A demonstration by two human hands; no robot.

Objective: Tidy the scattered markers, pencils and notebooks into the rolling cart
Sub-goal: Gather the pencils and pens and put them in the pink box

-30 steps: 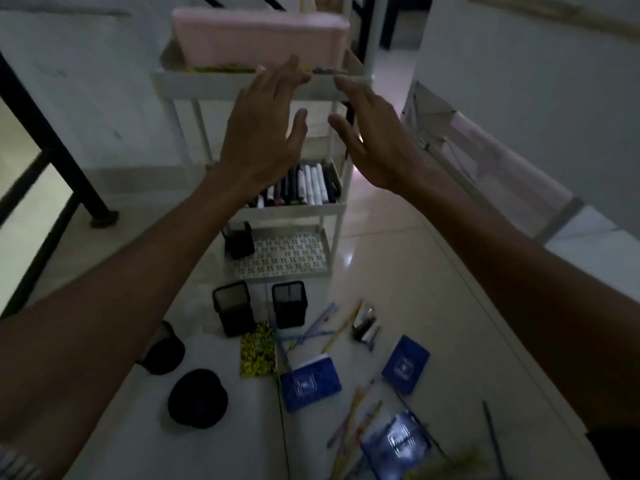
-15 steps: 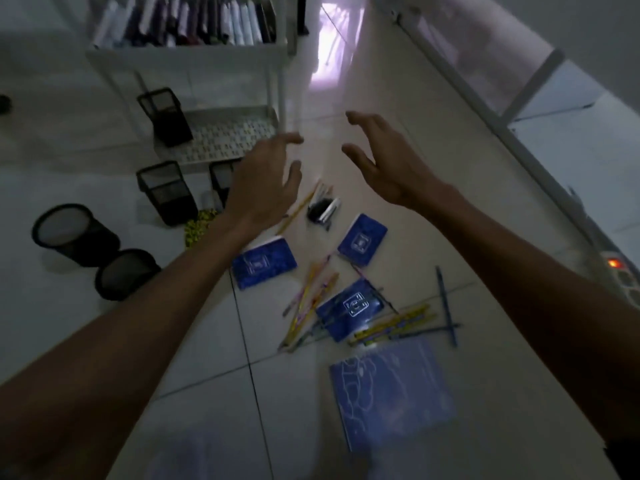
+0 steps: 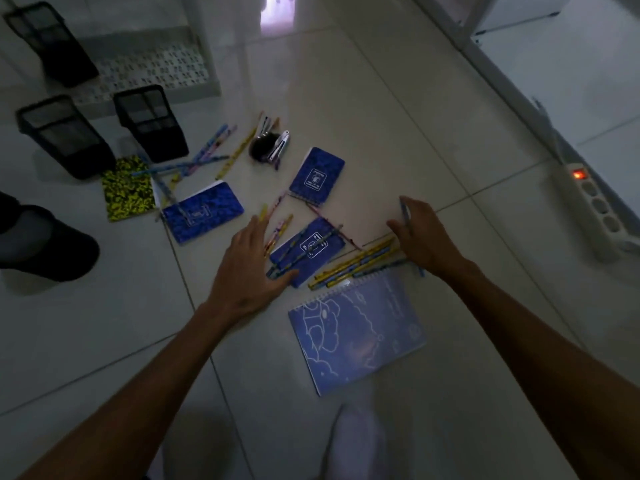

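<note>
Pencils and notebooks lie scattered on the white tiled floor. My left hand (image 3: 247,268) is spread flat, its fingers over loose pencils (image 3: 277,225) beside a small blue notebook (image 3: 310,249). My right hand (image 3: 424,237) hovers with its fingers apart at the right end of a bunch of yellow and blue pencils (image 3: 356,265), touching a blue pencil (image 3: 404,213). A large pale blue spiral notebook (image 3: 356,332) lies nearest me. Two more small blue notebooks (image 3: 317,176) (image 3: 202,213) and a yellow patterned one (image 3: 128,188) lie farther off. The white cart's bottom shelf (image 3: 149,69) shows at the top left.
Black mesh pen holders (image 3: 150,121) (image 3: 64,136) stand in front of the cart and one (image 3: 52,43) on its shelf. More pencils (image 3: 204,157) and a stapler (image 3: 268,147) lie near them. A round black bin (image 3: 38,242) is at the left, a lit power strip (image 3: 594,206) at the right.
The view has tilted from the cart down to the floor. Both hands have dropped from the cart's top shelf to the pencils around the small blue notebook.
</note>
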